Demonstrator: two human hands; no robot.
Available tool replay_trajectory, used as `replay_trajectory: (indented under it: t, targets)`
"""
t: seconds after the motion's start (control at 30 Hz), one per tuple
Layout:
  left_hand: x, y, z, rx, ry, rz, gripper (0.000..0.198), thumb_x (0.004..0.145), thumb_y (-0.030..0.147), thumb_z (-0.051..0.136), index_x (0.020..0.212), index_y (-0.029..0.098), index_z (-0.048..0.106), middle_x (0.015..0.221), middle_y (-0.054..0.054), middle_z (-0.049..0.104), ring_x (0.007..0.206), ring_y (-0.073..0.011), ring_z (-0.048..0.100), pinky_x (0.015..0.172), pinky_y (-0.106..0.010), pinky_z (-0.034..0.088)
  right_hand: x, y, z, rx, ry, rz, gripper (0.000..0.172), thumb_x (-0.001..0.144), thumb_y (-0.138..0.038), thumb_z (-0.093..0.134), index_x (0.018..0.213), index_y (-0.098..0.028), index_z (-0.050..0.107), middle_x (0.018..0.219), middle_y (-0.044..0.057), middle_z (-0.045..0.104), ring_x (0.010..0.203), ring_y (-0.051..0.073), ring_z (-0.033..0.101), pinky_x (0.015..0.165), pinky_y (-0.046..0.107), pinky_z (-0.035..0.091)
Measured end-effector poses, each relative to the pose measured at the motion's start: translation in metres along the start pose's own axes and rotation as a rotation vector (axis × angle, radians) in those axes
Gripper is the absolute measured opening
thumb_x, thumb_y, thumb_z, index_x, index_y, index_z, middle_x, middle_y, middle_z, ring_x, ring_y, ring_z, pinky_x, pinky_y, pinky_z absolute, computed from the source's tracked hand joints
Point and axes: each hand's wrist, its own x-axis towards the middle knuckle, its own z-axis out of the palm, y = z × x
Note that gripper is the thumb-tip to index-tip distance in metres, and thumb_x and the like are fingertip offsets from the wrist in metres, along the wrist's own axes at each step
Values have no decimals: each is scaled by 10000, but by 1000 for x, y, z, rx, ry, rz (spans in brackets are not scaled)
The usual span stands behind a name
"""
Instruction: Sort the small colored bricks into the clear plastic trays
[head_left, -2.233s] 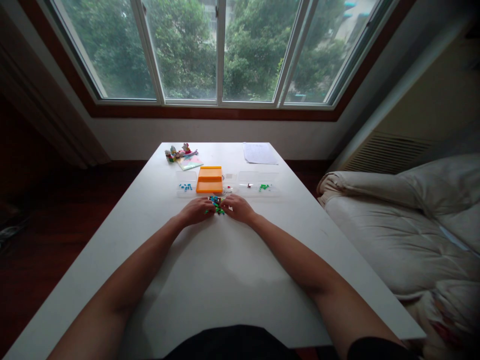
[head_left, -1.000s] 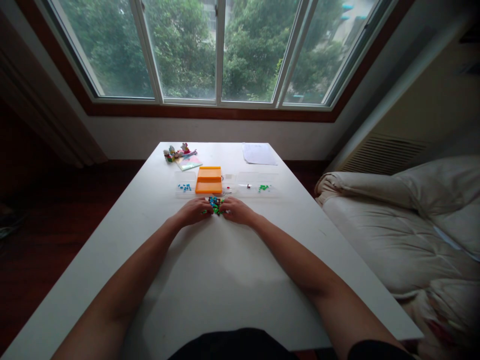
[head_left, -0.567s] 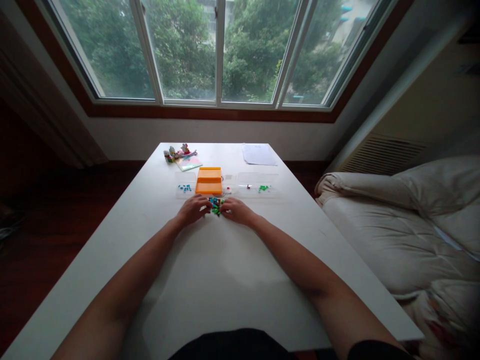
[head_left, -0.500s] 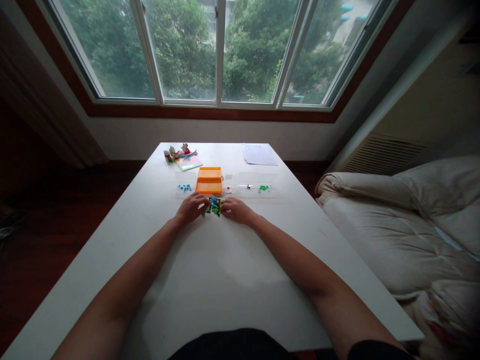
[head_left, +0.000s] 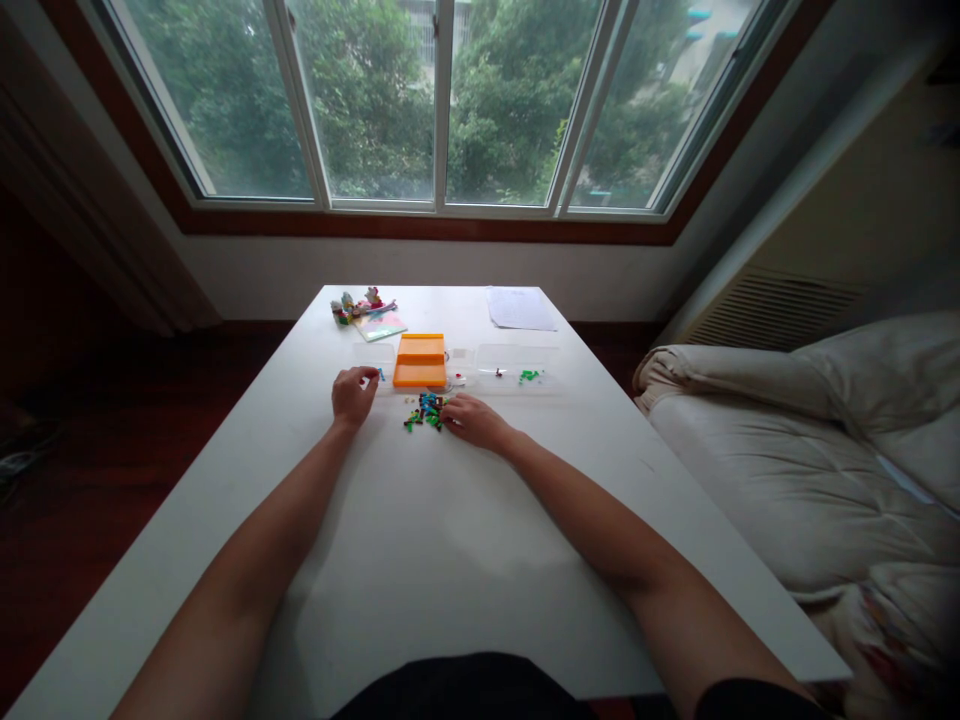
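A pile of small green, blue and brown pieces point(head_left: 426, 410) lies on the white table point(head_left: 450, 520). My left hand point(head_left: 354, 393) is over the left clear box point(head_left: 373, 353), thumb and fingers pinched together; whatever is between them is too small to make out. A few blue pieces point(head_left: 381, 375) show beside its fingertips. My right hand point(head_left: 474, 420) rests at the right edge of the pile with fingers curled in, their tips among the pieces. Between the clear boxes stands an open orange box point(head_left: 420, 362).
Right of the orange box, clear boxes point(head_left: 517, 356) hold green pieces point(head_left: 529, 376) and a few dark ones. Small figures point(head_left: 364, 304) and a pastel card point(head_left: 381, 325) lie at the back left, a paper sheet point(head_left: 521, 308) at the back right. A cushioned sofa point(head_left: 787, 450) stands at the right.
My left hand has moved from the pile leftward and away from me, to the left clear box. My right hand has stayed at the pile.
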Motion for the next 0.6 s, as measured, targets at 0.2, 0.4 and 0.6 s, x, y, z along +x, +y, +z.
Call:
replay_trajectory:
  t: [0.2,0.4,0.6]
  targets:
    - [5,-16,0,49,21,-158,188,882,331,581,954,235,725,959,-28,747,835,-210,612,852,-350,460,0,-1,0,16,17,-7,113,905,-130,566,899,-206,651,889,58,643,882,187,555,817,288,445]
    - [7,-20,-1,66,20,-222,189,869,327,593,970,243,729,960,-30,750,881,-226,614,882,-365,450,0,-2,1,13,4,-1,102,905,-135,566,893,-211,632,904,60,644,903,193,554,818,290,444]
    - [7,-24,3,60,39,-237,213,864,308,593,1011,259,738,989,-32,745,965,-252,603,931,-400,442,0,-2,2,5,-3,7,102,914,-148,556,889,-215,629,909,64,646,911,196,552,815,294,442]
